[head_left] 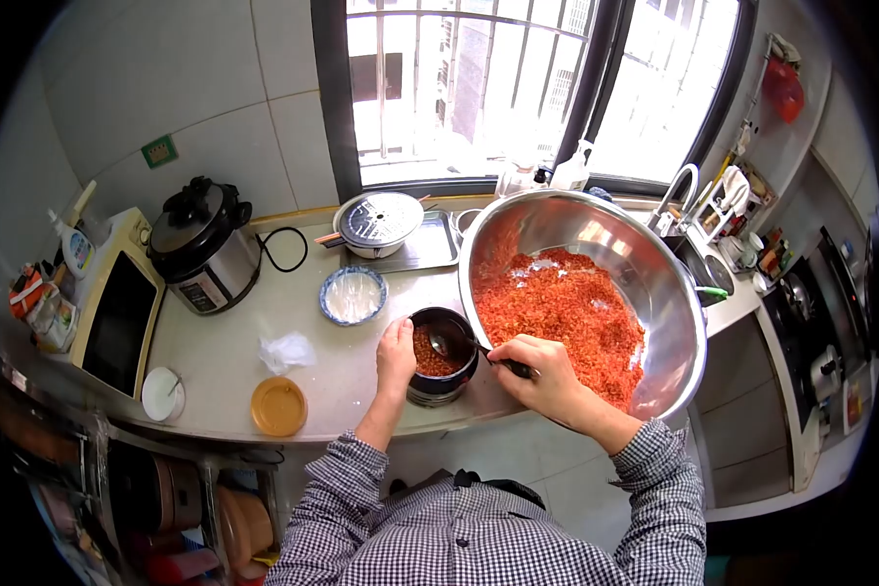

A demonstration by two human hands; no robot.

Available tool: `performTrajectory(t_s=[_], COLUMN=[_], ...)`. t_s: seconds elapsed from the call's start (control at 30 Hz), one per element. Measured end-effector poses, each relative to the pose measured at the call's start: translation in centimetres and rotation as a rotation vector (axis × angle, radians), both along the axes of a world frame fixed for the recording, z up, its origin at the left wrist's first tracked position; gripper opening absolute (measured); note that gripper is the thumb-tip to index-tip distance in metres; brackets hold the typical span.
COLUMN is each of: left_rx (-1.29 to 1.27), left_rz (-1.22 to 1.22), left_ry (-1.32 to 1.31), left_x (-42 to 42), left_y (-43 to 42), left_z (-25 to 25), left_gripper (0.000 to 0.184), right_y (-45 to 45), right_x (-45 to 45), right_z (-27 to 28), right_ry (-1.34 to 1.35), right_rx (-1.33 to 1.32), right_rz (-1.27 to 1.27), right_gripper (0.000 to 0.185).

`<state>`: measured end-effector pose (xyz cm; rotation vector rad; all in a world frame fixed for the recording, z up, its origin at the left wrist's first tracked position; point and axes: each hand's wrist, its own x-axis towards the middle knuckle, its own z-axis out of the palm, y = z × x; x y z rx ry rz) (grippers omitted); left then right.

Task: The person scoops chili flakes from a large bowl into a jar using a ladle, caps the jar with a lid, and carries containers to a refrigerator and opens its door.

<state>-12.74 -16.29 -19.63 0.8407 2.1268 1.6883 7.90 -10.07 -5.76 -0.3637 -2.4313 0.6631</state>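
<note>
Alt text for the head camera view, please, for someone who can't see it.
The left hand holds a dark pot while the right hand holds a spoon in it, beside a large metal bowl of chopped red food on a kitchen counter by a window.

Glossy, smooth metal forms the large bowl (676,322); checked cloth makes the shirt (459,535); the worktop (205,354) shows a smooth, pale surface.

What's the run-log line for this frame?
left hand: on pot | right hand: holding ladle, its bowl in pot | basin: red chopped food inside
</note>
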Motion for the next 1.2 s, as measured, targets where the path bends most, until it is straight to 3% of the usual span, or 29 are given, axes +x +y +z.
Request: performTrajectory(t_s=[0.2, 0.37, 0.47, 0.67, 0.8, 0.83, 0.87, 1.03, 1.2], left_rx=[0.043, 0.042, 0.056, 0.039, 0.043, 0.041, 0.025, 0.017, 0.075], left_rz=[0.0, 0.005, 0.006, 0.0, -0.005, -0.006, 0.002, 0.021, -0.013], left_ry=[-0.008, -0.002, 0.002, -0.004, -0.024, -0.012, -0.009, -0.002, -0.077], left_x=[0.0, -0.1, -0.4, -0.3, -0.4, -0.3, -0.3, -0.1, -1.1], left_y=[0.1, 0.3, 0.5, 0.6, 0.3, 0.3, 0.3, 0.1, 0.7], left_z=[-0.3, -0.8, -1.1, -0.9, -1.2, -0.7, -0.4, -0.4, -2.3], left_gripper=[0.036, 0.036, 0.035, 0.035, 0.035, 0.035, 0.035, 0.037, 0.033], right_y=[-1.6, -0.6, 1.6, 1.4, -0.4, -0.8, -1.1, -1.7, -0.5], right_x=[1.4, 0.3, -1.1, -2.5, -1.0, -0.3, 0.4, 2.8, 5.3], right_z=[0.1, -1.9, -3.1, -2.1, 0.6, 0.6, 0.4, 2.0, 2.9], right_ry=[-0.066, 0.099, 0.056, 0.014, -0.072, -0.196, -0.261, -0.19, 0.102], right_rx=[0.208, -0.44, -0.527, -0.274, 0.234, 0.399, 0.455, 0.445, -0.139], right_rz=[0.195, -0.147, -0.241, -0.123, 0.14, 0.213, 0.279, 0.274, 0.045], right_gripper=[0.012, 0.015, 0.014, 0.015, 0.011, 0.018, 0.023, 0.015, 0.018])
